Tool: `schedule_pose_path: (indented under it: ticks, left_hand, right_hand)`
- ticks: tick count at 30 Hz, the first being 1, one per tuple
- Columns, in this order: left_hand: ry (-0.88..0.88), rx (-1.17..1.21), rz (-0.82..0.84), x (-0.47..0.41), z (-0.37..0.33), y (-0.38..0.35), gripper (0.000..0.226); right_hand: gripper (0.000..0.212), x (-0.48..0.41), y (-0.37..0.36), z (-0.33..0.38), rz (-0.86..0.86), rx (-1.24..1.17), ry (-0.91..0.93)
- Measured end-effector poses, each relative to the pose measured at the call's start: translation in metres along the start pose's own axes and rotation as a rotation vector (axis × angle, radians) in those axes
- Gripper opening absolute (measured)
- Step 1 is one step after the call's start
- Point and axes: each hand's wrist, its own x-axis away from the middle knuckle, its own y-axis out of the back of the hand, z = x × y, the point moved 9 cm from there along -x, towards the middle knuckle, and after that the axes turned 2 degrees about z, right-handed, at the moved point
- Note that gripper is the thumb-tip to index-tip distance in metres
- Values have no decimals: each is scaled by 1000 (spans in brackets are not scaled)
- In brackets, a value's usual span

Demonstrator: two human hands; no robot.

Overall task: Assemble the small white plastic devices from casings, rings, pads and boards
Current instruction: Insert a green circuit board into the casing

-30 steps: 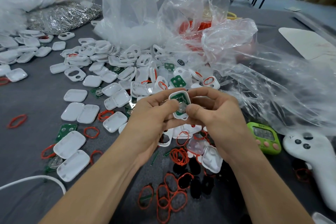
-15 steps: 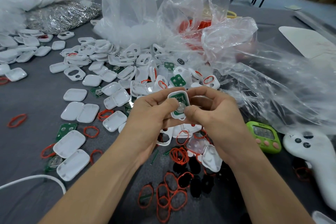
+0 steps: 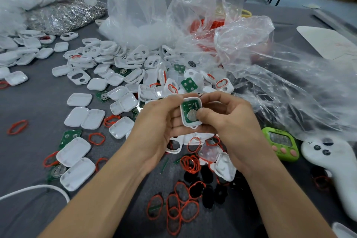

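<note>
A small white casing (image 3: 190, 112) with a green board and a round silver cell inside is held over the table's middle. My left hand (image 3: 156, 121) cradles it from the left, thumb on its top edge. My right hand (image 3: 229, 120) grips its right side, with the thumb pressing on the cell. Loose white casings (image 3: 85, 118) lie spread to the left. Red rings (image 3: 179, 210) and black pads (image 3: 206, 177) lie below my hands, and a bare green board (image 3: 188, 84) rests in the pile behind.
Crumpled clear plastic bags (image 3: 260, 75) fill the back and right. A green timer (image 3: 280, 143) and a white controller (image 3: 336, 170) lie at the right. A white cable (image 3: 36, 189) curves at the lower left. A heap of shiny metal parts (image 3: 63, 15) sits at the back left.
Both hands have kept the casing in place. My left thumb has slid off the board to the casing's top edge, so more of the green board shows.
</note>
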Motion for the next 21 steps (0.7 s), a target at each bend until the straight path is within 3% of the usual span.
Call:
schedule_pose_path:
  ticks: [6, 16, 21]
  left_hand:
    - [48, 111, 77, 1, 1, -4, 47]
    - [134, 215, 297, 2, 2, -15, 47]
    - [148, 237, 322, 3, 0, -18, 50]
  right_hand:
    - [19, 1, 2, 2, -19, 24, 24]
    - [11, 5, 7, 10, -63, 41, 48]
    - [23, 11, 10, 29, -145, 201, 227]
